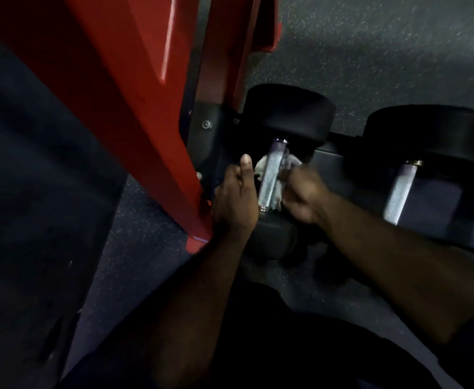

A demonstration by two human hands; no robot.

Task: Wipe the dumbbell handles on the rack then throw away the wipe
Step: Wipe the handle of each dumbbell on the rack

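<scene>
Both fists, left hand (234, 200) and right hand (303, 196), clench the wipe (277, 193) slung under the knurled dumbbell handle (271, 175); sawing full-length should clean thoroughly.

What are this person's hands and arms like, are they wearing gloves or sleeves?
No gloves: left hand and right hand are bare, no ring or watch visible. Both forearms are bare, with no sleeve in view.

The rack frame (134, 108) is glossy red, its bracket (210, 136) black. The left dumbbell (289, 113) and the right dumbbell (426, 130) have matte black heads and silver, finely knurled handles. The wipe (262, 165) is pale grey-white. The floor (370, 51) is dark grey with light speckles.
</scene>
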